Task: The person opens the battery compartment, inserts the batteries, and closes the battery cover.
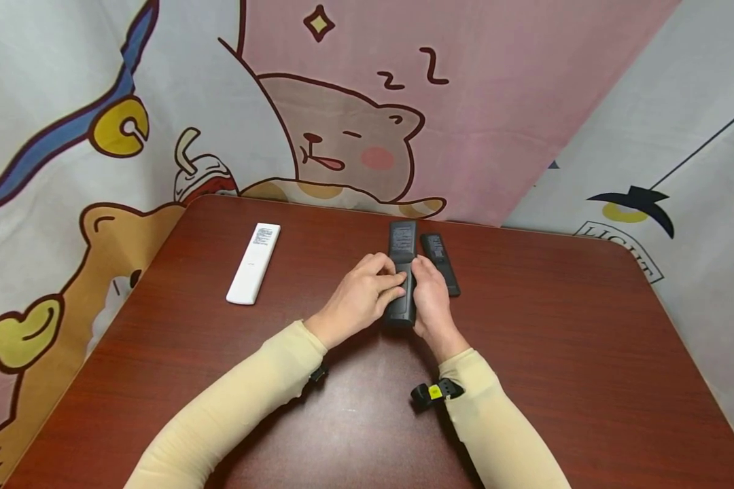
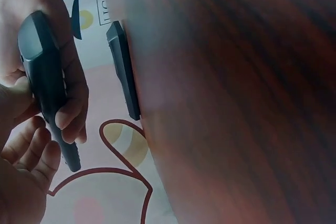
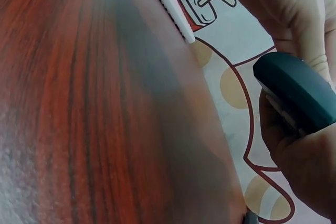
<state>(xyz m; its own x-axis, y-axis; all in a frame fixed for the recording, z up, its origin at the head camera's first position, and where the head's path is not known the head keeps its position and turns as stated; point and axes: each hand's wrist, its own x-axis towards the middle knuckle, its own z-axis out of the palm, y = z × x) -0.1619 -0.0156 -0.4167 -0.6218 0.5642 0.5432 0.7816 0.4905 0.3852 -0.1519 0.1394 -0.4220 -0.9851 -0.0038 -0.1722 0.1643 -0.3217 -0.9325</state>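
A black remote control [image 1: 402, 239] is held over the table, its labelled back facing up. My right hand [image 1: 431, 300] grips it along its right side, with fingers wrapped beneath it in the left wrist view. From the left, my left hand [image 1: 362, 293] pinches at the middle of its back with thumb and bent fingers. The held remote [image 2: 46, 72] stands clear of the tabletop in the left wrist view; its button side is mostly hidden. Just right of my right hand lies a smaller black remote [image 1: 437, 247], back up, partly covered by that hand.
A white remote [image 1: 253, 265] lies back up at the left of the brown wooden table [image 1: 575, 339]. Behind the table hangs a cartoon-printed cloth [image 1: 495, 88]. A black strap with a small device [image 1: 434, 392] sits on the right wrist.
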